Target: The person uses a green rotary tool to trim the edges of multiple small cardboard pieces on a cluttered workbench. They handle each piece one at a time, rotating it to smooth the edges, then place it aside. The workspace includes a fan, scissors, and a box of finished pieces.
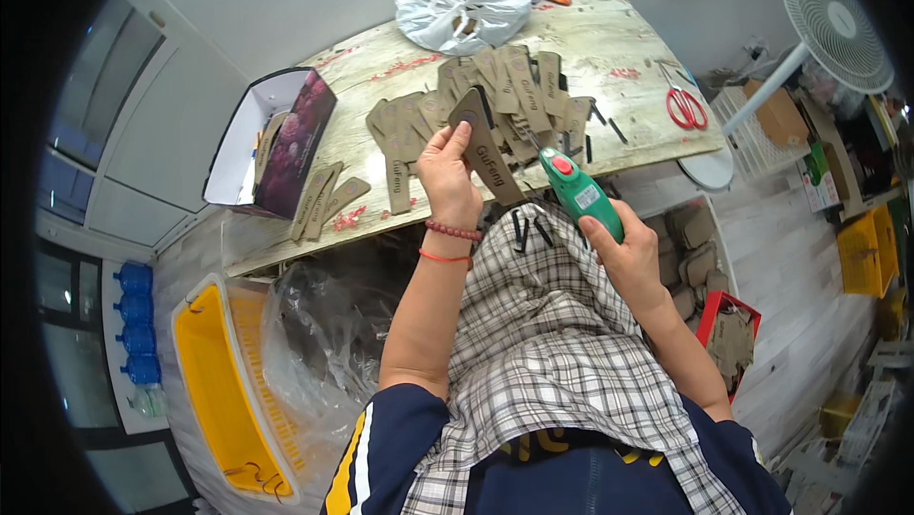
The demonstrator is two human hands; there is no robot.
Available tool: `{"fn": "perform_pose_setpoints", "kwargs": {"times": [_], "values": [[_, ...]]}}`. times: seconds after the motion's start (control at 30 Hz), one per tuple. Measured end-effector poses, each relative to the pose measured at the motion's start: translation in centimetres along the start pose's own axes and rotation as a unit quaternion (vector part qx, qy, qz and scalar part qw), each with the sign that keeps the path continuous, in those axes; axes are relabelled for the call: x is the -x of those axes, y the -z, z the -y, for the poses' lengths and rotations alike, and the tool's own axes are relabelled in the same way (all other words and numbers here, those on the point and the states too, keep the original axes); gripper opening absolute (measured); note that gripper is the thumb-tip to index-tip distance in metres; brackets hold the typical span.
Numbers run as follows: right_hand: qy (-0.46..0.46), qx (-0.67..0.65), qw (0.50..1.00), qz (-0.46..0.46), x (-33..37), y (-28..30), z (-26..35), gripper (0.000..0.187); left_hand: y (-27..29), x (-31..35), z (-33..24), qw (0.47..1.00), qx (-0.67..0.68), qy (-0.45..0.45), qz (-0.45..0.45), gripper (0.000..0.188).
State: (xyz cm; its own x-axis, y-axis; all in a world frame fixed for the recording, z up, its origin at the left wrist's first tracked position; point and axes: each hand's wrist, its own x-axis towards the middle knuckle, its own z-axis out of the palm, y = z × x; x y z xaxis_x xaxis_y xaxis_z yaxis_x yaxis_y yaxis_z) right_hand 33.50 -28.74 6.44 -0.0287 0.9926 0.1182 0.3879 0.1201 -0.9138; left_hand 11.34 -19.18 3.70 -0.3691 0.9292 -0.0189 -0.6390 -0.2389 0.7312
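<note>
Our left hand (447, 170), forearm rising steeply, pinches the tan strip (489, 161) between thumb and fingers; its long axis slants down and right from those fingertips. Beside its right edge, the green tool (583, 191) points up-left from the wrapped fingers of our right hand (624, 250), forearm leaning inward.

Around the strip pile (526, 96), I'm seeing a bag (438, 3) sitting behind, scissors (677, 93) lying right, and a box (303, 139) standing left, holding perhaps more strips (268, 146).
</note>
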Motion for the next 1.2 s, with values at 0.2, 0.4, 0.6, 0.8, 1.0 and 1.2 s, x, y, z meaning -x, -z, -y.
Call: {"fn": "perform_pose_setpoints", "kwargs": {"times": [0.2,0.4,0.6,0.8,1.0,1.2], "values": [[-0.039,-0.002,0.999,-0.007,0.6,1.2,-0.9,0.040,-3.5,3.1,2.8,0.995,0.022,0.099,-0.002,0.010],[-0.039,-0.017,0.999,-0.031,0.9,2.0,-1.9,0.040,-5.0,4.1,5.2,0.990,0.045,0.134,0.009,0.009],[-0.025,-0.031,0.998,-0.052,0.8,2.0,-2.6,0.040,-5.2,5.5,6.2,0.985,0.023,0.172,0.022,0.011],[-0.018,-0.021,0.998,-0.059,0.6,2.2,-2.4,0.040,-4.9,6.6,6.9,0.980,0.024,0.198,0.015,0.011],[-0.030,-0.028,0.998,-0.042,0.5,2.8,-1.6,0.042,-3.9,7.6,6.8,0.986,-0.007,0.165,0.016,0.005],[-0.025,-0.020,0.999,-0.028,0.9,3.2,-2.9,0.043,-2.8,6.2,5.4,0.992,-0.049,0.112,0.036,0.008]]}}
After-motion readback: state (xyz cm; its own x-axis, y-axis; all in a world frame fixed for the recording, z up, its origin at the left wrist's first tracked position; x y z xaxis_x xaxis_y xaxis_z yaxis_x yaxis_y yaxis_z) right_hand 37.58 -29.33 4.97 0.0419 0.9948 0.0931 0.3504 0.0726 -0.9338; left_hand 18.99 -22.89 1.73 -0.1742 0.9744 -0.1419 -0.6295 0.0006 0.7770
